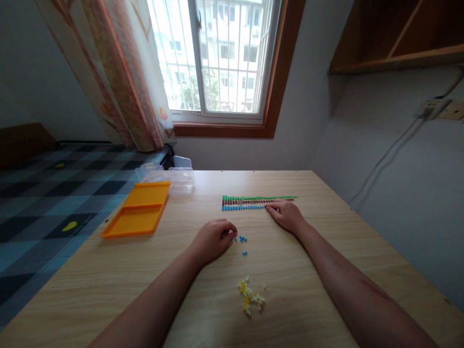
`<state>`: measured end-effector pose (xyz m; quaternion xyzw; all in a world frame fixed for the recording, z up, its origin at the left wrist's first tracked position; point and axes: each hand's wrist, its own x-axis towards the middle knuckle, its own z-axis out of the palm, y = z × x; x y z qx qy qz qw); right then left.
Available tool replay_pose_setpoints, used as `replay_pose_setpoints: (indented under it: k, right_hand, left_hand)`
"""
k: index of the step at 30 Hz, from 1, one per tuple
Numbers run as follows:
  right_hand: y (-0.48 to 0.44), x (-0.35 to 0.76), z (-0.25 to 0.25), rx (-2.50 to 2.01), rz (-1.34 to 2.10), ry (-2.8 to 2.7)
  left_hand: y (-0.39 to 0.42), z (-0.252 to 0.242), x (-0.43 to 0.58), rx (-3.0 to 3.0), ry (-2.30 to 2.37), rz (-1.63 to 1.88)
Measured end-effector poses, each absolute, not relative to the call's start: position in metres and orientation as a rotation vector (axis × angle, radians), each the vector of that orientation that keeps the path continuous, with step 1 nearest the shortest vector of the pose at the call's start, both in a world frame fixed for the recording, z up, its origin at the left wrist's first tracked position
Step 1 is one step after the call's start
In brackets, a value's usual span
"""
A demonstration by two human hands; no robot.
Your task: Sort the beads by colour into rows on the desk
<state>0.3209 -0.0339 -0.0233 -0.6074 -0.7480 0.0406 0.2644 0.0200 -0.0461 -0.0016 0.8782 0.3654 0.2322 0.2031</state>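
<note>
Two hands worked: the right hand, fingers together, pressed the blue bead row's three-o'clock end; the left hand pinched near loose blue beads, apparently the next addition.

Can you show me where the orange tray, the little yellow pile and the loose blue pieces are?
orange tray (139,221): head view, on its near compartment floor.
yellow pile (250,298): head view, middle of the heap.
loose blue pieces (242,239): head view, on the pair beside the left hand (213,239).
</note>
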Motion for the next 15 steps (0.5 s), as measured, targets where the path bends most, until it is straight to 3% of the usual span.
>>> replay_pose_setpoints:
  k: [15]
  right_hand:
    - [-0.0336,0.3224,-0.0246,-1.656,0.122,-2.006]
  left_hand:
    - [-0.0458,-0.0023,0.0198,2.444,1.014,0.640]
